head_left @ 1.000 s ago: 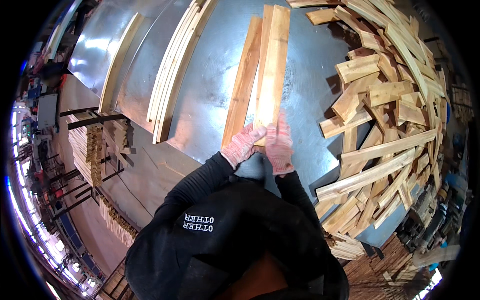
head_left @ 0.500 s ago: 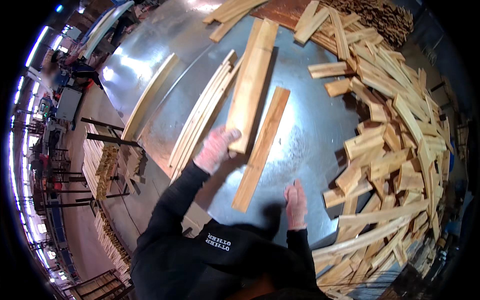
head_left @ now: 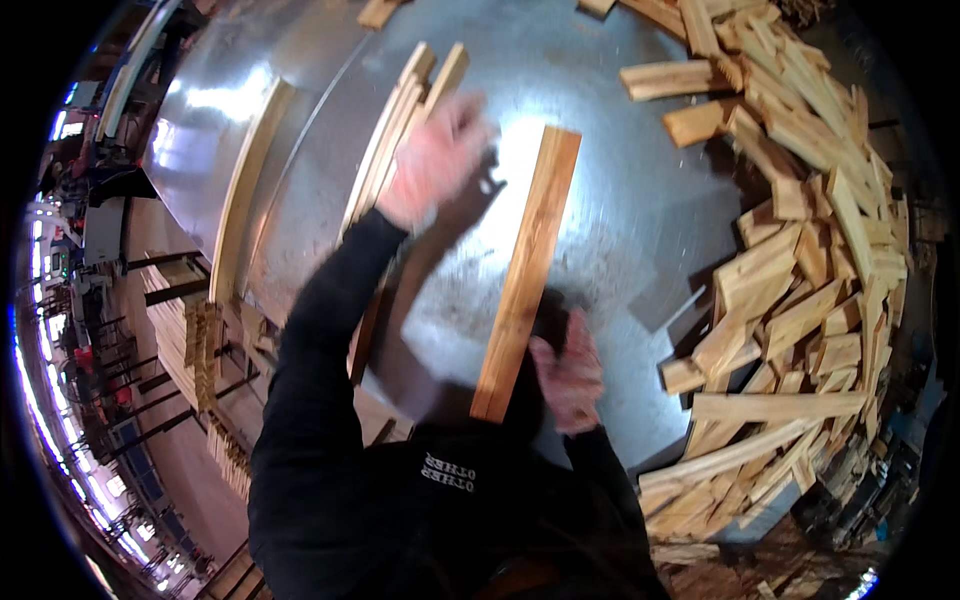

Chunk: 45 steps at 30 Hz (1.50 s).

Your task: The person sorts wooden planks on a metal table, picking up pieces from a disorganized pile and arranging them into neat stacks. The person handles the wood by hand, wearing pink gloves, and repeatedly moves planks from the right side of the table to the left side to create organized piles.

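Observation:
A single flat wooden board (head_left: 528,270) lies lengthwise on the metal table, pointing away from me. My left hand (head_left: 437,163), in a pale pink knit glove, hovers at the right side of a bundle of long wooden strips (head_left: 385,135). Its fingers look apart, somewhat blurred, and I see nothing held in them. The hand and forearm hide part of the bundle; a darker wood edge (head_left: 367,335) shows below the forearm. Close by the board's near right edge is my gloved right hand (head_left: 570,377), fingers stretched and thumb apart, holding nothing.
A large heap of loose wooden pieces (head_left: 790,300) covers the table's right side. One long curved strip (head_left: 245,190) lies at the left on the metal tabletop (head_left: 600,220). Stacked strips (head_left: 185,340) rest on a rack beyond the left edge.
The wide plank that my left hand held no longer shows in the middle. That hand has moved up and opened beside the strips. My right hand has come closer to the board.

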Motion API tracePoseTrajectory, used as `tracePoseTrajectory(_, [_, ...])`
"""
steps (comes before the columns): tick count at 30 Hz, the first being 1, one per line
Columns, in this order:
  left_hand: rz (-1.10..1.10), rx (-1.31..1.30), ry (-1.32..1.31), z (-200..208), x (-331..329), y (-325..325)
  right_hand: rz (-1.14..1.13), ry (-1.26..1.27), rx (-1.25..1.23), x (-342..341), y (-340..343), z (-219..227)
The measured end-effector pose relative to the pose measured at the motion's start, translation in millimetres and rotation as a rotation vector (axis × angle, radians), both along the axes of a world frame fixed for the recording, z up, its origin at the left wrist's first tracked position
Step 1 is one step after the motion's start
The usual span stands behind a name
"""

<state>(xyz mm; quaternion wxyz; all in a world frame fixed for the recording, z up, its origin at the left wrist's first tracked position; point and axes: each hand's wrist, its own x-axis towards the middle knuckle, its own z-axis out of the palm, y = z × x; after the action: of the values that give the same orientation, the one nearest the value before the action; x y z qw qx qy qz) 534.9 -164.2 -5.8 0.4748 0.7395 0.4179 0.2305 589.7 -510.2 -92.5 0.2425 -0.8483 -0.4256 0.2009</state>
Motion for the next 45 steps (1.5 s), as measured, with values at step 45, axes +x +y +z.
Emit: tracePoseTrajectory(45, [0.484, 0.31, 0.122, -2.5, -155.6, -134.5, -0.062, 2.159, 0.266, -83.1, -24.2, -2.1])
